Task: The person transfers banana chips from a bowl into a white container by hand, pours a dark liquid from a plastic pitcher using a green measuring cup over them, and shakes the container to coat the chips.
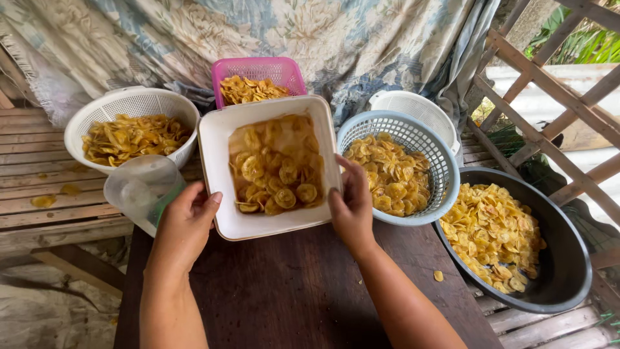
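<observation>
Hands (184,223) and (352,207) gripped the white square tub (223,174) of banana chips (278,171) at the centre of the frame, my left closed on its left edge, my right on its right edge. Its opening tilted toward me, equally near both hands, with the lower rim resting on the dark table (290,291).

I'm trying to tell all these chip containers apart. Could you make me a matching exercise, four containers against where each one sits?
Containers:
1. white tub
2. pink basket
3. blue basket
4. black basin

Places:
A. far right, on the slats
B. behind the tub, by the cloth
C. between both hands
D. just right of the tub

Pairs: 1-C, 2-B, 3-D, 4-A
</observation>
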